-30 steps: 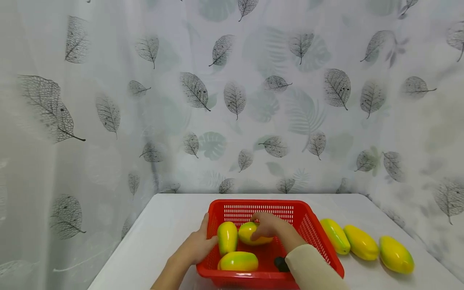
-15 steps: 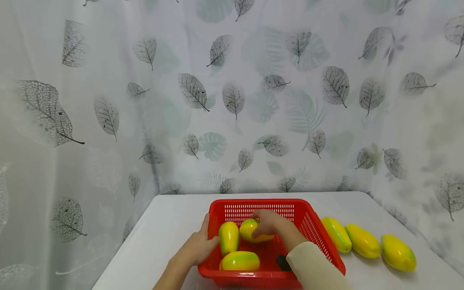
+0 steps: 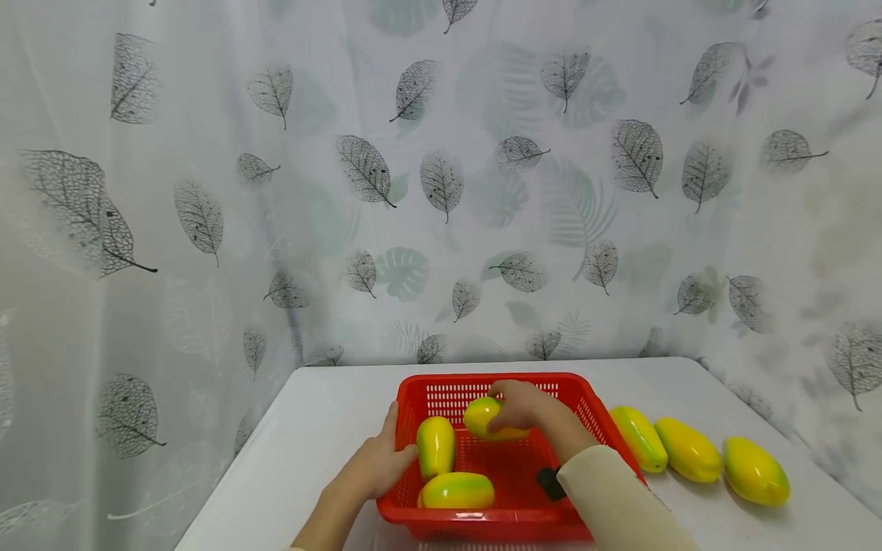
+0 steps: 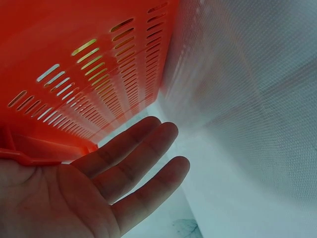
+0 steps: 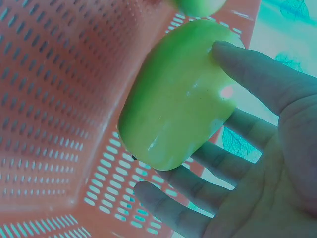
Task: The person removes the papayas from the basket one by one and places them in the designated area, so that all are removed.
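In the head view, my right hand [image 3: 527, 405] holds a glossy yellow-green papaya [image 3: 478, 415] just above the floor of the red basket [image 3: 506, 514]. Up close in the right wrist view, the thumb presses on top of this papaya [image 5: 178, 99] and the fingers lie under its side. My left hand [image 3: 379, 463] holds the basket's left rim, thumb over the inside. Its other fingers [image 4: 143, 153] stretch out beyond the slotted wall in the left wrist view. Two more papayas lie in the basket: one upright along the left wall [image 3: 436, 448], one crosswise in front [image 3: 457, 490].
Several papayas [image 3: 687, 450] lie in a row on the white table [image 3: 331, 405], right of the basket. A small black object [image 3: 550, 484] shows beside the right sleeve. A leaf-patterned curtain [image 3: 441, 229] hangs behind and at both sides.
My right hand has raised the papaya from the basket floor and shifted it slightly right and back. The left hand stays on the rim.
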{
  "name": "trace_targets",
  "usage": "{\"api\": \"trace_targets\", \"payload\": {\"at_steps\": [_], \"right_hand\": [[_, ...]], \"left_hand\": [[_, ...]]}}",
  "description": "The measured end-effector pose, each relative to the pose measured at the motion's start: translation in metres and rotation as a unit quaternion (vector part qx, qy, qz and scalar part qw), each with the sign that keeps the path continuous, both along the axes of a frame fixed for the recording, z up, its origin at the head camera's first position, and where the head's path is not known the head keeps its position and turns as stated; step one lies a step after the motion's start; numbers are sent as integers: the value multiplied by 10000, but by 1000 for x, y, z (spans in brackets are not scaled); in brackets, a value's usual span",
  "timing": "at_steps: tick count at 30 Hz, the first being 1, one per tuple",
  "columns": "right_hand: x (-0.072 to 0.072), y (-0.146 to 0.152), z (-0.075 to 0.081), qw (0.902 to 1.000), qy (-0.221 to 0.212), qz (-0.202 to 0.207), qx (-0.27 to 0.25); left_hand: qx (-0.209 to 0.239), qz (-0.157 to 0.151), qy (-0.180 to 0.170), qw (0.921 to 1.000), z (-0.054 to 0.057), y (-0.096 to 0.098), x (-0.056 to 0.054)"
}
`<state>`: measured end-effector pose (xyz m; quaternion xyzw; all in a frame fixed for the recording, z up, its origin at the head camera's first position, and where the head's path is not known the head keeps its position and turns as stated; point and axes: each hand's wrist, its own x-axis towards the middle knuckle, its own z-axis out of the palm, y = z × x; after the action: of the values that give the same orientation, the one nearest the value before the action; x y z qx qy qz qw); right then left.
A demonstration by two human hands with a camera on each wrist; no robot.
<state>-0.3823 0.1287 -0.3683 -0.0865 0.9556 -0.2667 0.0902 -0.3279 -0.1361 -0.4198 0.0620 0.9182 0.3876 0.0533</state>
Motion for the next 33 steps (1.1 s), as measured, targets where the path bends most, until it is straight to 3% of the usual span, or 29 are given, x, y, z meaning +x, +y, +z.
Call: {"api": "trace_targets", "payload": {"at_steps": [12,20,33], "right_hand": [[9,14,19,9999,64,-89,105],[13,26,30,9993,256,149,224],[15,41,37,9975,429,269,502]], "left_hand": [[-16,20,-39,10000,0,0,1],[-21,38,-73,10000,3,-1,-1],[4,48,-98,9999,4,-1,0]]}}
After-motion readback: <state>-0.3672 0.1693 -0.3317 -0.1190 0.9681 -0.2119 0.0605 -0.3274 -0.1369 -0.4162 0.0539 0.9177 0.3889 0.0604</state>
